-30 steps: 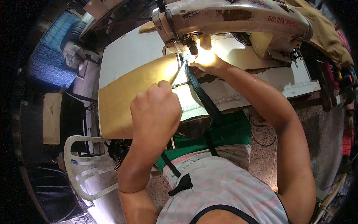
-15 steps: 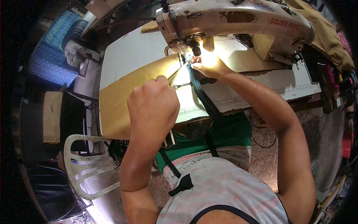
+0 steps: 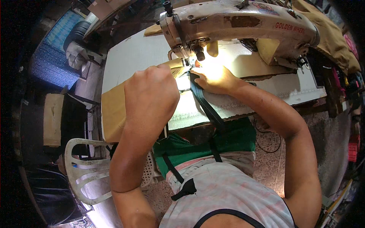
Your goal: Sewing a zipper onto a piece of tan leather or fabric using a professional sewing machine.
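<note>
Red printed lettering (image 3: 289, 28) runs along the arm of the cream-coloured, paint-worn metal sewing machine (image 3: 279, 43), near its rounded right end. A multicoloured sticker (image 3: 265, 7) sits higher on the same arm; its print is too small to make out. Along the near edge of the white tabletop (image 3: 129, 51) runs a fine ruler-like scale (image 3: 289, 92), its figures too faint to tell.

The flat tan sheet of cloth (image 3: 113, 112) lies on the tabletop to the left of the needle, one end reaching the metal presser foot (image 3: 185, 62). The long dark fabric strip (image 3: 207, 104) leads from just beside the foot down over the table edge toward the person's lap.

The left hand (image 3: 152, 89) is curled into a fist above the tan cloth; its fingertips are hidden, so one cannot tell whether they are clamped on it. The right hand (image 3: 216, 78) touches the dark strip near the foot, thumb and forefinger slightly apart; glare hides whether the other fingers grip anything.

Compared with half a second ago, the left fist has moved farther up the table, and the cloth between it and the foot is more creased. The right hand has shifted a little toward the person, its thumb now plainer.
</note>
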Action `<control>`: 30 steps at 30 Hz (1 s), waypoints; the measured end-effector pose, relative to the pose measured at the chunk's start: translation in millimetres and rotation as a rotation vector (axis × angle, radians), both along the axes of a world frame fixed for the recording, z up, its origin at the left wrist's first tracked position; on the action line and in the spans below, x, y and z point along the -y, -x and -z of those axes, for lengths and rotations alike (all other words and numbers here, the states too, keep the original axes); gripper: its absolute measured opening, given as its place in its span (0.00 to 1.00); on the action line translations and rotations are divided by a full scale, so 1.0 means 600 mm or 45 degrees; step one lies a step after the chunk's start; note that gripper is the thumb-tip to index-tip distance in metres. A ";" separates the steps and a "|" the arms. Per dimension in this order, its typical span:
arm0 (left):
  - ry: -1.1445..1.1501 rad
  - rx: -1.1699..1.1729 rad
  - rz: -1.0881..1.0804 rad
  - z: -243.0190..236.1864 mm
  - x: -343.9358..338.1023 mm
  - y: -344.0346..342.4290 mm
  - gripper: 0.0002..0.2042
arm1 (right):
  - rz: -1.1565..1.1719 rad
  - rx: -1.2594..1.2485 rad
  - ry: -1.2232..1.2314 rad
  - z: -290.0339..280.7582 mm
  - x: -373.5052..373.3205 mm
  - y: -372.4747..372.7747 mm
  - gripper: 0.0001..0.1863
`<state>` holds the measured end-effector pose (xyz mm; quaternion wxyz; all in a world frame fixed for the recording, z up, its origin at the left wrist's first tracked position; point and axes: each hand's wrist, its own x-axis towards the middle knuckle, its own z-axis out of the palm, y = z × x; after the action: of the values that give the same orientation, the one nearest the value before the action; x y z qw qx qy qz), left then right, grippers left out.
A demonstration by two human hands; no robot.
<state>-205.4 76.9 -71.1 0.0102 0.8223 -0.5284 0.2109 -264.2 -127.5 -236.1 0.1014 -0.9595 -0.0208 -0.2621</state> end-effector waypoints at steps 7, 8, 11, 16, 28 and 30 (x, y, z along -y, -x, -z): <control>-0.046 0.066 -0.005 -0.012 0.007 -0.014 0.06 | -0.076 -0.022 0.014 -0.009 0.002 0.000 0.22; -0.037 0.052 -0.024 -0.013 0.008 -0.015 0.06 | -0.067 -0.086 0.055 -0.010 0.005 0.001 0.22; -0.022 0.042 -0.031 -0.013 0.008 -0.014 0.06 | -0.081 -0.064 0.110 -0.009 0.010 -0.002 0.23; -0.025 -0.035 -0.015 0.003 -0.006 0.027 0.04 | -0.118 0.011 0.133 -0.006 0.020 -0.009 0.25; -0.175 -0.232 0.061 0.091 -0.037 0.101 0.06 | -0.094 0.250 0.011 0.022 0.035 -0.040 0.20; -0.182 -0.257 0.066 0.108 -0.041 0.107 0.08 | -0.076 0.230 0.004 0.023 0.035 -0.039 0.20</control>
<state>-269.4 101.5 -135.8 0.0102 0.8241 -0.5594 0.0886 -240.8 -148.2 -249.9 0.1053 -0.9311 -0.0589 -0.3443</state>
